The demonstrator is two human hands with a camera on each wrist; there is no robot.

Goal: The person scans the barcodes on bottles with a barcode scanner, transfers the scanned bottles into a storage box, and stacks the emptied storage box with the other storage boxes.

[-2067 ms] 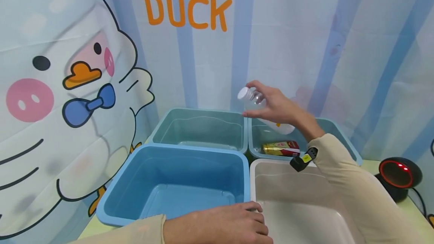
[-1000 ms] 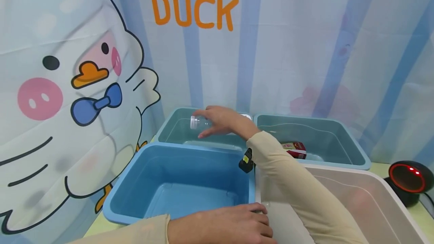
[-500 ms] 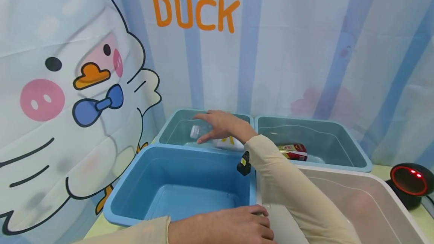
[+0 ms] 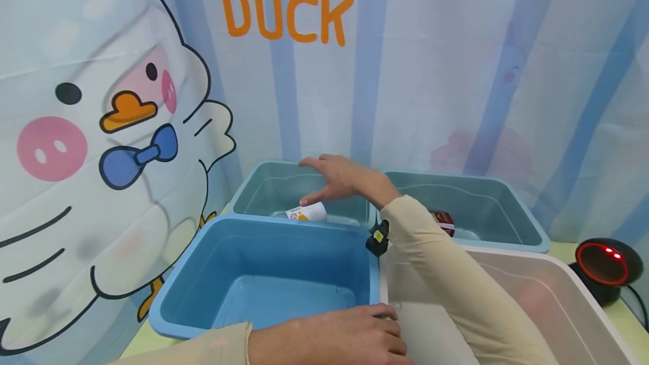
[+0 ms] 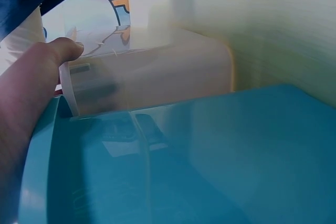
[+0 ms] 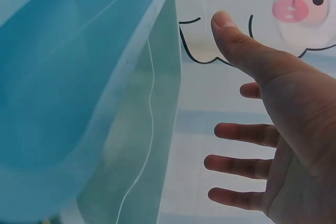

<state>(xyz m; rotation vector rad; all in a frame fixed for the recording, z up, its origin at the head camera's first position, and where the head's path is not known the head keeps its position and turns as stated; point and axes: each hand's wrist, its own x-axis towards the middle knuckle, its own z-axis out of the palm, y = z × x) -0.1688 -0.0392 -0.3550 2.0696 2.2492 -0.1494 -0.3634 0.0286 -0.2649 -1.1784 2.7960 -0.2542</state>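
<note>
My right hand [image 4: 342, 176] is over the far left green bin [image 4: 274, 185], fingers and thumb spread with nothing between them. Below its thumb lies a bottle [image 4: 308, 211] with a white, yellow-marked body, low in that bin near the front wall; the rest of it is hidden. In the right wrist view the right hand [image 6: 294, 124] shows straight, separated fingers. My left hand [image 4: 329, 337] rests, fingers loosely bent, where the rims of the blue bin [image 4: 263, 241] and the off-white bin [image 4: 537, 275] meet. Its thumb lies stretched out in the left wrist view.
A red and gold can [image 4: 444, 222] lies in the far right green bin [image 4: 471, 193], partly behind my right sleeve. A black device with a red-lit ring [image 4: 608, 263] stands on the table at the right. A printed duck curtain [image 4: 431, 72] hangs behind the bins.
My right hand carried the bottle from above the far right bin leftward over the far left bin and let it go. The bottle now lies inside. The left hand stays put.
</note>
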